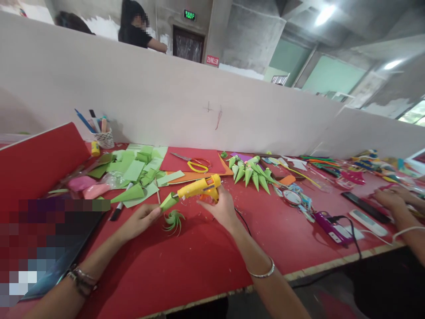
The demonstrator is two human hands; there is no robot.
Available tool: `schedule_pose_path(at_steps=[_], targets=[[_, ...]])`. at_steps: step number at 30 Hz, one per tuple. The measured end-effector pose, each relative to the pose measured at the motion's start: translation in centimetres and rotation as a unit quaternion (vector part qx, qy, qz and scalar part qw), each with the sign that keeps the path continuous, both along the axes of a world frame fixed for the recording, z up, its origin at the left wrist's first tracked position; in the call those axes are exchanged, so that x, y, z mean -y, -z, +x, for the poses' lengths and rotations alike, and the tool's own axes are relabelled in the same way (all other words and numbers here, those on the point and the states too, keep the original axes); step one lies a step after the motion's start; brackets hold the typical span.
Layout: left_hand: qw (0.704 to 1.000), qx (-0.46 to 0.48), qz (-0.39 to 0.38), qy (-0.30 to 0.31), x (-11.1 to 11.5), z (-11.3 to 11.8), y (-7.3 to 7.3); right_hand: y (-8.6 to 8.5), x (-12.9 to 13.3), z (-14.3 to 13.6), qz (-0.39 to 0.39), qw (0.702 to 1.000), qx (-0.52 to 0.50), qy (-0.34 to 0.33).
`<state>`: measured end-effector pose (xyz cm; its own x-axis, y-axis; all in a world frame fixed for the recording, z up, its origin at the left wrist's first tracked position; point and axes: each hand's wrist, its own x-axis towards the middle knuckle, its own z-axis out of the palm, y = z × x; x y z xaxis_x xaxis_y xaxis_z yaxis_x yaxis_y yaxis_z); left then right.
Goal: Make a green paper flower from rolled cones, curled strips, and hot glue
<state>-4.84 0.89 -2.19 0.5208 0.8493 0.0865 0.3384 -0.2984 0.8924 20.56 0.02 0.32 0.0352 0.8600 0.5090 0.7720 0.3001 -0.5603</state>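
Observation:
My left hand point(141, 221) pinches a small green paper cone point(169, 201) over the red table. A yellow hot glue gun point(195, 187) is gripped in my right hand point(224, 208), its nozzle at the cone's open end; whether they touch I cannot tell. Just below the cone, a green curled paper piece point(174, 221) with several thin curved points lies on the table. Green paper sheets and pieces point(134, 170) are heaped to the left, with another green cone point(131, 193) at their near edge. Beyond my right hand sits a cluster of green paper cones point(250, 173).
Scissors point(195, 165) lie on red paper at the back. A marker point(117, 212) and a pen cup point(103, 137) are left. A purple power strip point(334, 228) with cords stands right, near another person's hands point(395, 199). A white partition point(166, 97) closes the back.

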Motion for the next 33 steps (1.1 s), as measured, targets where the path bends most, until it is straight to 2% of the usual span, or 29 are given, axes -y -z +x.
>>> schedule_pose_path(at_steps=[6, 14, 19, 27, 33], targets=[[0.996, 0.03, -0.063, 0.047, -0.1, 0.0, 0.4, 0.1, 0.3, -0.2, 0.012, 1.0, -0.023, -0.002], [0.992, 0.061, -0.084, 0.066, -0.1, 0.3, 0.4, 0.3, 0.6, -0.3, 0.017, 1.0, -0.021, 0.007], [0.992, 0.069, -0.084, 0.069, -0.1, 0.4, 0.3, 0.3, 0.6, -0.3, 0.032, 0.999, -0.022, 0.011], [0.992, 0.073, -0.062, 0.077, 0.4, 0.6, -1.0, -0.1, 0.8, -0.2, 0.042, 0.999, 0.003, 0.033], [0.994, 0.055, -0.052, 0.073, 0.4, 0.8, -1.1, 0.1, 0.8, 0.0, 0.029, 0.999, 0.007, 0.021]])
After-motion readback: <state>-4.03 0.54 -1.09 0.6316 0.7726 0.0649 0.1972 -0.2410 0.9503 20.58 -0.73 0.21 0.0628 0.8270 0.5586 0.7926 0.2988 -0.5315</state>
